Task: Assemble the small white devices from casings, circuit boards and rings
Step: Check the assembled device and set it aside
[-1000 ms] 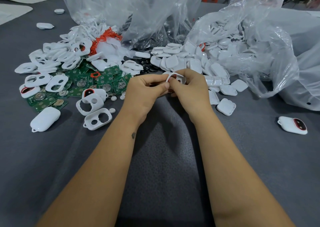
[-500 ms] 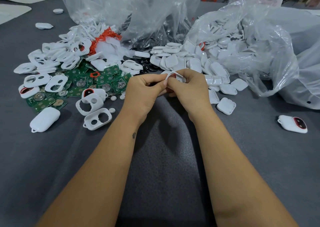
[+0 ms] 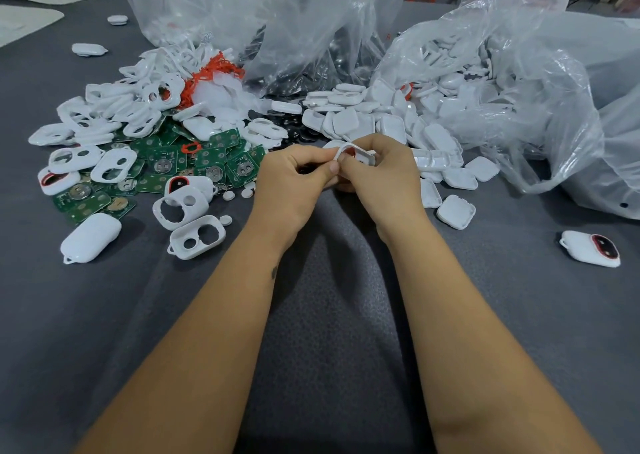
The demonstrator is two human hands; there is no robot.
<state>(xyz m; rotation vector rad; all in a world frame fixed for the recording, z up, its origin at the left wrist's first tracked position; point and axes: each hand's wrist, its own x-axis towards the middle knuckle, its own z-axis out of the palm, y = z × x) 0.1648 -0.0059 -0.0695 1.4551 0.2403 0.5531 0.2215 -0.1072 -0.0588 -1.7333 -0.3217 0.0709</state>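
glossy white plastic casing with rounded cutouts, pinched between both hands above grey textured cloth

white casing, pinched between both hands

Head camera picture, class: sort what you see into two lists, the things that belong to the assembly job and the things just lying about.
Belongs to the job:
left hand and right hand, both gripping a white casing
green circuit boards
orange rings
loose casings
square covers

Just lying about:
plastic bags
grey cloth
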